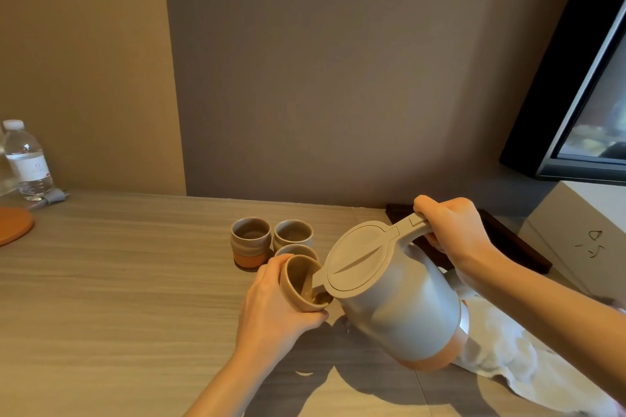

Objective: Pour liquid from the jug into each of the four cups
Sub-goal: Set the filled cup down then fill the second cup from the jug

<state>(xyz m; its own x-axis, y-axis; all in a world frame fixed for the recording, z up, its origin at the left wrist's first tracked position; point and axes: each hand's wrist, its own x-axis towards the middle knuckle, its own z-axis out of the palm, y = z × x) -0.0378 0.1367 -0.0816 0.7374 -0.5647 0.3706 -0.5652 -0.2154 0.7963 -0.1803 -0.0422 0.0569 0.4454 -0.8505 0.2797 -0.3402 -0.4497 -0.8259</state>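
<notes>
1. Our left hand [271,301] has its fingers and thumb curled round a tan cup [298,284]. It holds the cup up off the table [118,281], tipped towards the jug.
2. Our right hand [454,234] is closed round the handle of the grey jug [396,308]. The jug is raised and tilted forward, with its lid on and its spout just over the cup's rim.
3. A thin run of liquid [310,286] passes from spout to cup and pools in the cup's low side. We judge this to be mid-pour on one of the four cups.
4. Three more cups stand close together on the table behind the held one: the far-left cup [250,237], the far-right cup [293,234] and a third cup [294,250], mostly hidden by the one in hand. We cannot tell whether any of them holds liquid.
5. Next, as we judge it, the jug needs levelling before the tipped cup brims at its low edge. The cup then goes upright onto the table, clear of its neighbours, and the left hand takes another.
6. A white cloth [501,342] lies on the table below the jug, and a dark tray [508,240] sits behind the right hand. A water bottle [28,162] and an orange coaster [13,223] are well apart at the far left.
</notes>
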